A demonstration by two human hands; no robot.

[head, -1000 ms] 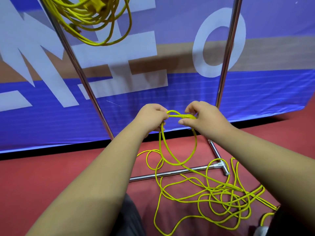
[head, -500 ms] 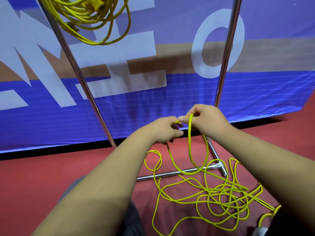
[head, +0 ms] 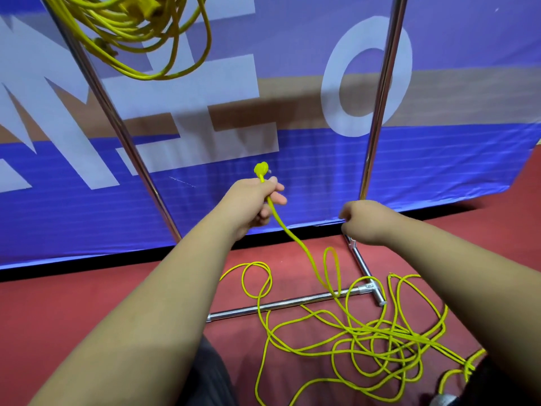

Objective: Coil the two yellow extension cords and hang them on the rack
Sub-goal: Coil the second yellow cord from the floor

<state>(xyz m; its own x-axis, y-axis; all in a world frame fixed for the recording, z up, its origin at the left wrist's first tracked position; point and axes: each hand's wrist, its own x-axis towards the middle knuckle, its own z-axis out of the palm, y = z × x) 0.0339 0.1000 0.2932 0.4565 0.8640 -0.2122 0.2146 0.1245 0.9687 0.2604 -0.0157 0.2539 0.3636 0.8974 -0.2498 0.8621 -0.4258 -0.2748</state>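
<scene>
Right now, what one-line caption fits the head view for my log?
Left hand grips the loose yellow cord below its plug, right hand curled empty; second cord hangs coiled on the rack.

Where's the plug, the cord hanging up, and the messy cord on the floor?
plug [head: 261,170]: head view, its yellow body.
hanging cord [head: 131,24]: head view, thick part of the bundle.
floor cord [head: 404,335]: head view, middle of the tangle.
</scene>
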